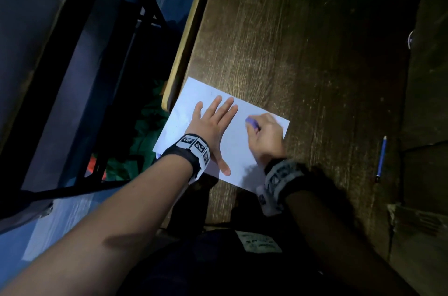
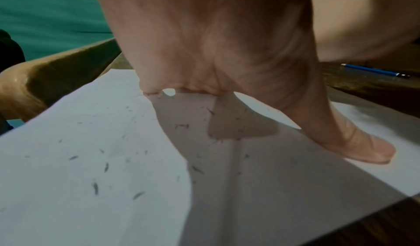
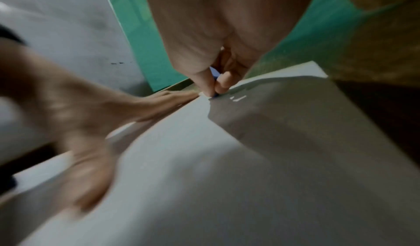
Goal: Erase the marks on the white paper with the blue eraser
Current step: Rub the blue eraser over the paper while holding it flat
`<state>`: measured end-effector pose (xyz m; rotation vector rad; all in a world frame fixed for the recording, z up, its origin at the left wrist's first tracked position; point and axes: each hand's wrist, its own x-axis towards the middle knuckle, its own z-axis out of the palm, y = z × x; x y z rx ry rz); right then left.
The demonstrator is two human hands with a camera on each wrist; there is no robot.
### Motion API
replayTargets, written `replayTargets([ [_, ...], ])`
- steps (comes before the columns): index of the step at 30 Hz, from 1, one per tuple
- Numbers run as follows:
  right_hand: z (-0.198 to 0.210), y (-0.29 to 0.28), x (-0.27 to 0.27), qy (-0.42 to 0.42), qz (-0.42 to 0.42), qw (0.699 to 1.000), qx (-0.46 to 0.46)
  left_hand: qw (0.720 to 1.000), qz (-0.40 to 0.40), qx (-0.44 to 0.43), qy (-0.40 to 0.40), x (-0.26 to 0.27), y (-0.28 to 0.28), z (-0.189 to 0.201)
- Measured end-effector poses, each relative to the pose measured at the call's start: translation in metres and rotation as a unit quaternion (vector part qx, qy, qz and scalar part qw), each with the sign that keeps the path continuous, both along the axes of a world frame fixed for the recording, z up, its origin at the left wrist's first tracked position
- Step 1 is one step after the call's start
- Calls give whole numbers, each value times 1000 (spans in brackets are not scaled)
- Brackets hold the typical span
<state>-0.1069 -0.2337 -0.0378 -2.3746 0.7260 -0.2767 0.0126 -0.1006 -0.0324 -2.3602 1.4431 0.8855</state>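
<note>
A white paper [image 1: 238, 150] lies on the dark wooden table near its left edge. My left hand [image 1: 213, 126] lies flat on it with fingers spread, pressing it down. My right hand [image 1: 265, 133] pinches the blue eraser [image 1: 252, 123] and holds its tip against the paper's far right part. In the right wrist view the eraser [image 3: 214, 73] shows as a blue sliver between thumb and fingers, touching the paper [image 3: 204, 178]. The left wrist view shows the paper [image 2: 90, 160] strewn with dark eraser crumbs under my left hand [image 2: 227, 52]. Marks near the eraser are hidden by my fingers.
A blue pencil [image 1: 381, 158] lies on the table [image 1: 303, 53] right of the paper, also visible as the pencil [image 2: 375, 70] in the left wrist view. The table's left edge [image 1: 184, 45] runs beside the paper. A dark chair frame [image 1: 72, 77] stands to the left.
</note>
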Motion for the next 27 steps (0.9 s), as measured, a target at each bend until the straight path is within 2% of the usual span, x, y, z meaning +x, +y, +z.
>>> replayTargets([
  [3, 4, 49, -41, 34, 133, 991, -4, 1000, 2, -6, -6, 1, 0, -3],
  [5, 6, 47, -51, 69, 188, 979, 25, 1000, 0, -7, -8, 1, 0, -3],
  [7, 6, 25, -33, 45, 170, 984, 20, 1000, -2, -4, -11, 1, 0, -2],
  [10, -1, -7, -3, -1, 40, 999, 13, 1000, -5, 1, -10, 0, -1, 1],
  [12, -4, 5, -6, -5, 14, 1000, 18, 1000, -3, 0, -7, -1, -1, 3],
  [15, -2, 47, -45, 5, 118, 993, 7, 1000, 0, -2, -12, 0, 0, 2],
  [17, -2, 49, -58, 43, 156, 986, 27, 1000, -3, -4, -12, 1, 0, 2],
  [20, -3, 29, -54, 16, 109, 993, 41, 1000, 14, -20, -6, 1, -1, 7],
  [22, -2, 17, -47, 6, 20, 998, 66, 997, 27, -74, 8, 6, -1, 10],
  [24, -2, 8, -38, 24, -53, 995, 86, 989, 5, -141, 33, 12, 2, 12],
  [27, -2, 1, -20, 28, -94, 991, 95, 990, -11, -125, 70, 18, 9, 11],
])
